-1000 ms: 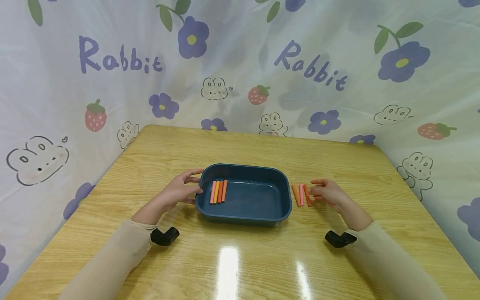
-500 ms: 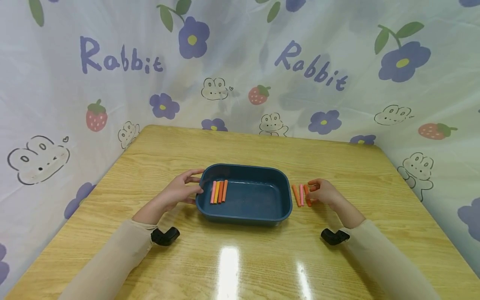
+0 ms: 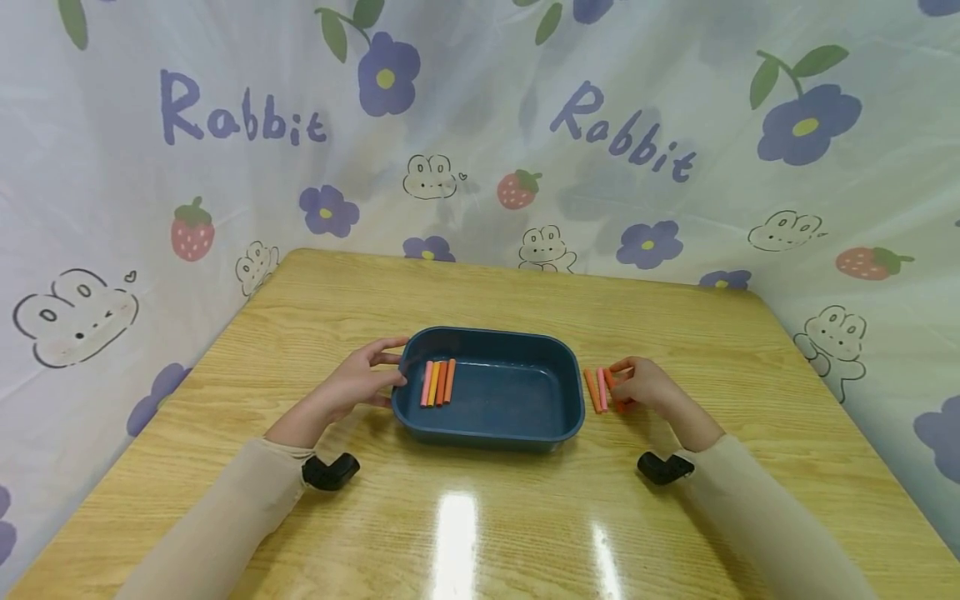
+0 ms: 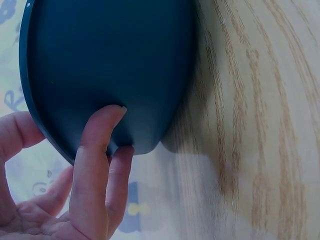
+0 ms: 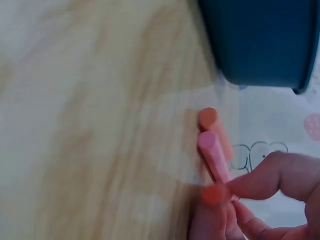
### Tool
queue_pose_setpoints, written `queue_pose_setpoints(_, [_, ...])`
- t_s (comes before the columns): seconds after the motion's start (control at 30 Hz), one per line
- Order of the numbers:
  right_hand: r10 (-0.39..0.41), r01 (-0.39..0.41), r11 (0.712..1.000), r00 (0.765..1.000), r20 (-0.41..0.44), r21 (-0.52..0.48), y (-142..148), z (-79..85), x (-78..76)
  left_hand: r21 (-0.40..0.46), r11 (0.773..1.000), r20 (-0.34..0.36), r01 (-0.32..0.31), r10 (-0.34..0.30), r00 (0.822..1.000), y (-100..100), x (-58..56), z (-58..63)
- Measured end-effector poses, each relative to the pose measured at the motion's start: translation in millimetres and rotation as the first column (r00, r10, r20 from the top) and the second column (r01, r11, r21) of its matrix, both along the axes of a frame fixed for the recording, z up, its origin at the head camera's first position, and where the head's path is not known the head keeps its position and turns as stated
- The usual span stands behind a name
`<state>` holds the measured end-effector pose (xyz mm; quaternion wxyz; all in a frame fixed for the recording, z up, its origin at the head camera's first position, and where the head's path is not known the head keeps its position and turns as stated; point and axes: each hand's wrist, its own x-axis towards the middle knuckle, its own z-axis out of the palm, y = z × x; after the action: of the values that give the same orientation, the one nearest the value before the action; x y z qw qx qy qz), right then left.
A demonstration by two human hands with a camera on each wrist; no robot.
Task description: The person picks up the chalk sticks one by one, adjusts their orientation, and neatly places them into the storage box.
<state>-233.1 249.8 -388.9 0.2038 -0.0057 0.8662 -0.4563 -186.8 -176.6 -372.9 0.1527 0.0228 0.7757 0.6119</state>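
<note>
A dark blue box [image 3: 498, 404] stands mid-table, with several chalk sticks lying side by side at its left end: a pink one [image 3: 427, 383], a yellow one [image 3: 433, 384] and orange ones. My left hand [image 3: 363, 379] has its fingers spread against the box's left end; in the left wrist view two fingertips touch the outer wall. Right of the box, my right hand [image 3: 647, 385] pinches an orange-red chalk stick [image 5: 214, 195] between thumb and fingers, which partly hide it. Beside it lie a pink chalk stick [image 3: 602, 390] and a light orange chalk stick [image 3: 592, 390].
All of this stands on a wooden table [image 3: 525, 525]. A curtain [image 3: 480, 125] printed with flowers, rabbits and strawberries hangs behind and along both sides. Black devices are strapped at the left wrist [image 3: 330, 472] and right wrist [image 3: 665, 468].
My right hand has moved slightly left onto the orange-red chalk stick, and its fingers have closed on it. The left hand and the box have stayed in place.
</note>
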Motion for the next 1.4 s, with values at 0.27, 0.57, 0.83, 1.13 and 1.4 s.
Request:
queue_pose_setpoints(0.27, [-0.038,0.119,0.907,0.978,0.204,-0.404,12.4,-4.4,-7.6,0.004,1.0,-0.001,0.001,-0.001,1.0,0.2,-0.4,-0.8])
queue_pose_setpoints(0.57, [0.028,0.159,0.765,0.96,0.278,-0.624,5.8,0.1,-8.0,0.01,1.0,0.004,0.0,0.0,1.0,0.4,0.0,-0.1])
queue_pose_setpoints(0.83, [0.03,0.186,0.71,0.956,0.292,-0.679,-8.5,15.8,-4.3,0.014,1.0,0.005,-0.003,0.003,1.0,0.1,-0.6,-0.9])
queue_pose_setpoints(1.13, [0.036,0.196,0.692,0.952,0.304,-0.695,-28.8,35.3,-3.4,0.012,1.0,0.002,-0.002,0.002,1.0,-0.5,-1.0,-2.3])
queue_pose_setpoints(1.4, [0.057,0.188,0.684,0.949,0.309,-0.705,-47.9,51.3,-4.8,0.02,1.0,-0.005,0.005,-0.005,1.0,-0.4,-1.7,-3.6])
